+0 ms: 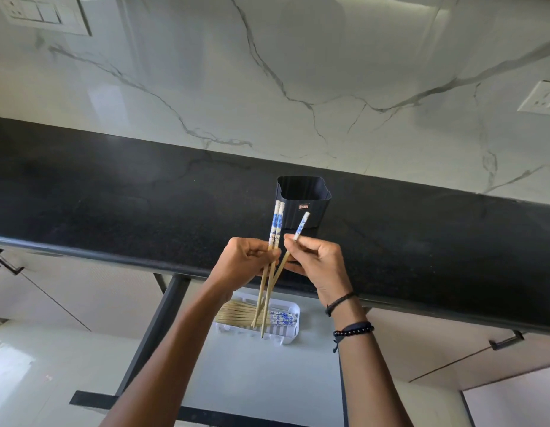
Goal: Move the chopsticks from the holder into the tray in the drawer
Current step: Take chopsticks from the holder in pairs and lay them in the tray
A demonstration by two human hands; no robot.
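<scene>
A dark square holder (304, 208) stands on the black counter, and I see no chopsticks in it. My left hand (244, 261) grips two wooden chopsticks (276, 224) with blue-and-white tops, held upright above the drawer. My right hand (320, 260) pinches a third chopstick (301, 226) of the same kind, tilted, its lower end crossing the other two. Below both hands a white tray (293, 337) lies in the open drawer (261, 374). Several chopsticks (236, 314) lie flat in that tray, patterned ends to the right.
The black counter (113, 195) runs across the view with its front edge over the drawer. A marble wall with switch plates (42, 13) and a socket (542, 98) rises behind. Cabinet fronts with dark handles (506, 342) flank the drawer.
</scene>
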